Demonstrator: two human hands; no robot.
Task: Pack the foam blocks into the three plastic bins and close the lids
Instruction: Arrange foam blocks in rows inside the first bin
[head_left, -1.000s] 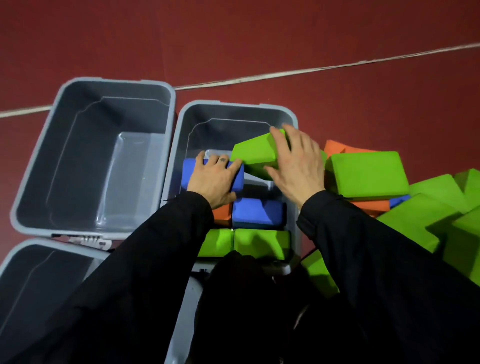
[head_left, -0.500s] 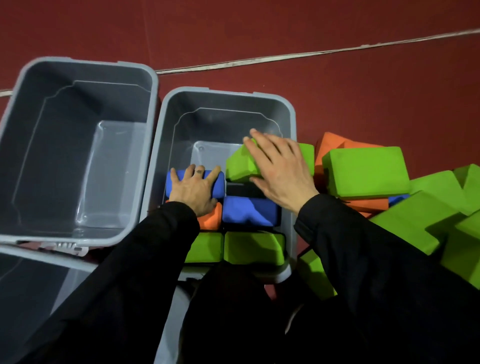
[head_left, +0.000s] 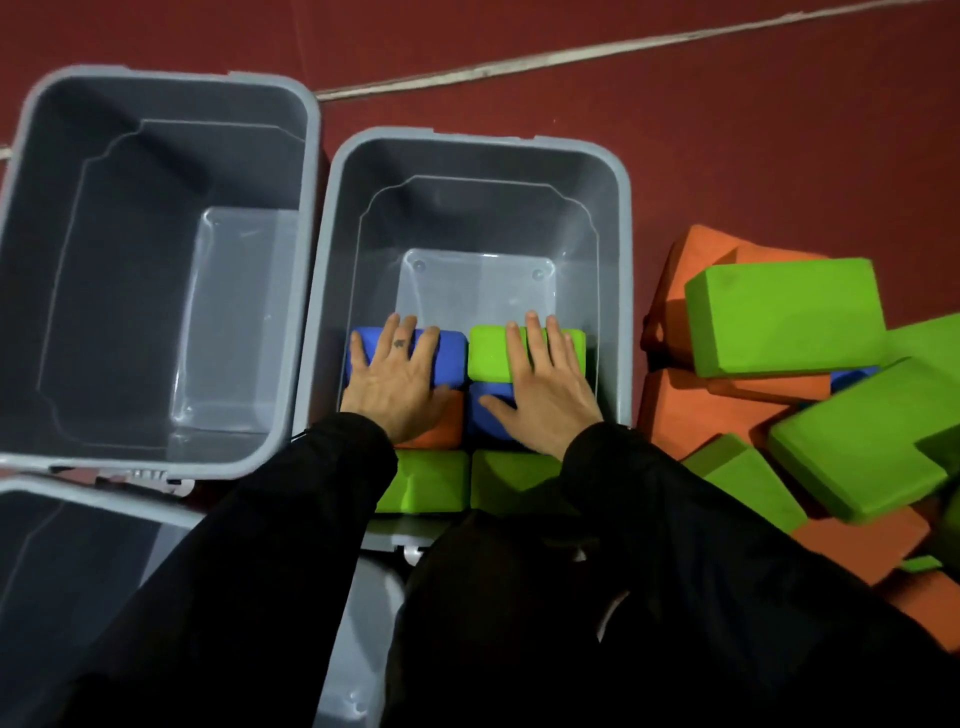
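Note:
The middle grey bin (head_left: 478, 137) holds foam blocks in its near half. My left hand (head_left: 395, 387) lies flat, fingers spread, on a blue block (head_left: 452, 345). My right hand (head_left: 545, 395) lies flat on a green block (head_left: 488, 353) beside it. Under the hands show an orange block (head_left: 441, 426) and another blue block (head_left: 488, 421). Two green blocks (head_left: 431, 480) fill the nearest row. The far half of the bin's floor is bare.
An empty grey bin (head_left: 156, 73) stands to the left, and a third bin (head_left: 78, 486) at the bottom left. A loose pile of green blocks (head_left: 784, 317) and orange blocks (head_left: 675, 415) lies on the red floor to the right. A grey plastic piece (head_left: 363, 649) sits by my knees.
My right hand lowered the tilted green block into the bin beside the blue one. It now lies flat. Both hands rest on top of their blocks.

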